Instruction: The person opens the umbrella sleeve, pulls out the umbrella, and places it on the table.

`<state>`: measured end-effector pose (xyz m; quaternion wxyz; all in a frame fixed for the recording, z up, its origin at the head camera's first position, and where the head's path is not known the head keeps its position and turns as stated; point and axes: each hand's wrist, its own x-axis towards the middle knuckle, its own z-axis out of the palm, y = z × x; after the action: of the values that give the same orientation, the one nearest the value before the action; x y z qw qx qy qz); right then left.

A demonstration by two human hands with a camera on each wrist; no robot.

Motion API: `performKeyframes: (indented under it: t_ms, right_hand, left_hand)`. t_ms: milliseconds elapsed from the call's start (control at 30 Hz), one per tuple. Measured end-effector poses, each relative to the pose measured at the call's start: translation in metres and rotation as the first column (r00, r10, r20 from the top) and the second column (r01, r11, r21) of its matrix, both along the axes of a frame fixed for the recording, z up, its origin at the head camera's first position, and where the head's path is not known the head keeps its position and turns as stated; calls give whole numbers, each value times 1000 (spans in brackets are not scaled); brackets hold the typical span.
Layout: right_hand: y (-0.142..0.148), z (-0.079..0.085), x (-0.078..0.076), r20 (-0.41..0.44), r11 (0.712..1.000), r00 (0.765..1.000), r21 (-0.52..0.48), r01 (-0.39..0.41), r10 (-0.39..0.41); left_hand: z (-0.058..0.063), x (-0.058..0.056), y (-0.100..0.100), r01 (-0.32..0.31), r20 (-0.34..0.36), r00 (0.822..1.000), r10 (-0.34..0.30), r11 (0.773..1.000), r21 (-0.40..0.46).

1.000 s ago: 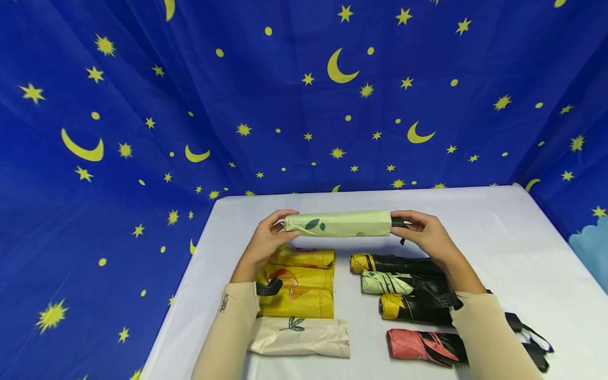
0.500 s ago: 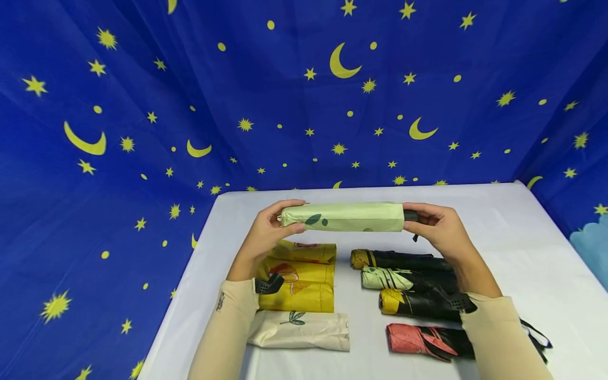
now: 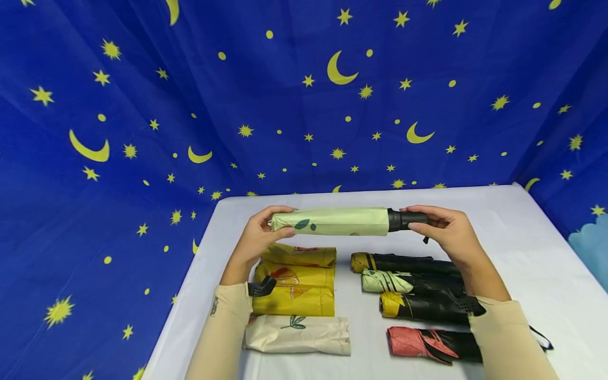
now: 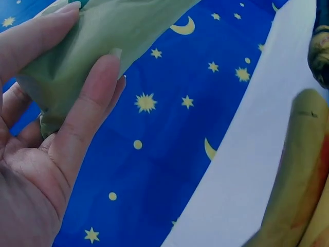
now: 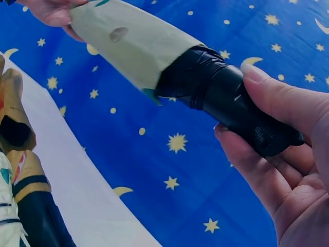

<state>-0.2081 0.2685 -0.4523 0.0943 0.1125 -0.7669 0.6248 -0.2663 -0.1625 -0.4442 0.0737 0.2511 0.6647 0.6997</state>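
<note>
A pale green umbrella sleeve (image 3: 342, 221) with dark leaf prints is held level above the table. My left hand (image 3: 254, 237) grips its closed left end between thumb and fingers. From the right mouth of the sleeve sticks a black folded umbrella (image 3: 395, 220); the rest of it is hidden inside. My right hand (image 3: 448, 235) holds its black handle (image 5: 241, 105), with a short strap hanging below. In the right wrist view, a stretch of dark folded cloth shows between sleeve and handle.
Yellow sleeves (image 3: 304, 301) and a cream leaf-print sleeve (image 3: 304, 335) lie at the left. On the right lie several folded umbrellas, including a green-and-black one (image 3: 387, 281) and a red-and-black one (image 3: 418, 343). A blue star-patterned curtain (image 3: 285, 95) stands behind the white table (image 3: 475, 211).
Both hands first rose slightly, then spread apart. My left hand and the sleeve have shifted left, my right hand right, and more of the black umbrella now shows outside the sleeve.
</note>
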Motion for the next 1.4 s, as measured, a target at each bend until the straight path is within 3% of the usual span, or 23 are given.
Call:
performKeyframes:
  t_ms: [167,467,867,1200,1400]
  right_hand:
    - [4,-1,1,3,1000,1000,24,18,-18]
    - [14,-6,2,3,1000,1000,-18,13,-13]
    - [26,-12,3,-47,979,998,-198,-44,35]
    - [49,-26,2,-45,971,999,-236,-25,15]
    - [66,-40,4,-18,980,1000,-196,13,-17]
  left_hand:
    - [-4,0,-6,-38,16,999,38,999,-24]
    - [-12,-2,-19,-64,31,997,65,998,-9]
    - [-22,-7,-36,-122,79,990,118,991,50]
    - [-39,-18,-55,-195,188,964,187,980,26]
    - [-56,-28,-64,-214,245,944,221,975,-57]
